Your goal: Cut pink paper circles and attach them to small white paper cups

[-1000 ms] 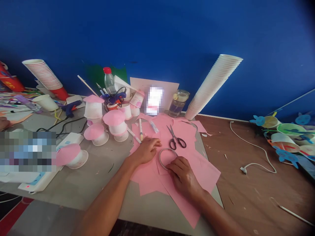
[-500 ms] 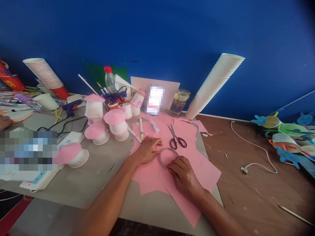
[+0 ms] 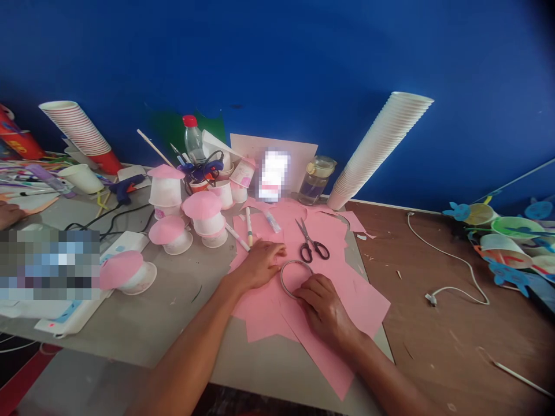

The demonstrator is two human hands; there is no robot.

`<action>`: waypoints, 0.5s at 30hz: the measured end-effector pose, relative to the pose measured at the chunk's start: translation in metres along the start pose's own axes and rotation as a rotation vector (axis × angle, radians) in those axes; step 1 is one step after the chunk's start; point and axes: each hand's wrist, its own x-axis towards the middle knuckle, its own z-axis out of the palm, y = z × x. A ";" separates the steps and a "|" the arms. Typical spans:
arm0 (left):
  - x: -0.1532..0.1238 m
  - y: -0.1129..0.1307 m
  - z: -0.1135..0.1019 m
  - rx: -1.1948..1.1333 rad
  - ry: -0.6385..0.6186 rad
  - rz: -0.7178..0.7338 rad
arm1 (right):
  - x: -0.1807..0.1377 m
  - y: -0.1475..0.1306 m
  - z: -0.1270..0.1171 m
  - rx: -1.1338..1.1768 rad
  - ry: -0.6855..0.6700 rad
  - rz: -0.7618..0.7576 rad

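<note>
My right hand (image 3: 323,303) pinches the lower right side of a thin silver-grey bangle (image 3: 282,277), which lies on pink paper (image 3: 264,318). To its left my left hand (image 3: 259,264) rests on the same paper, thumb and fingers apart and nothing visible in them. Black-handled scissors (image 3: 313,245) lie just beyond the bangle with their blades pointing away from me. Two markers, one of them upright in the view (image 3: 249,222), and a clear-capped tube (image 3: 273,222) lie above my left hand.
Several white paper cups with pink paper tops (image 3: 202,208) stand at left, near a power strip (image 3: 87,312) and a glue gun (image 3: 124,188). A tall cup stack (image 3: 381,147) leans against the blue wall beside a glass jar (image 3: 315,179). Another person's hand (image 3: 11,215) shows at far left.
</note>
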 end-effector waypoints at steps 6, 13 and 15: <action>0.000 -0.002 0.001 0.017 -0.002 0.001 | 0.000 0.000 -0.001 0.008 0.007 0.001; 0.001 -0.003 0.001 0.009 0.000 0.007 | 0.002 -0.002 -0.003 0.016 0.009 0.025; 0.001 -0.003 0.001 0.018 0.000 0.010 | 0.003 -0.002 -0.003 0.027 0.013 0.024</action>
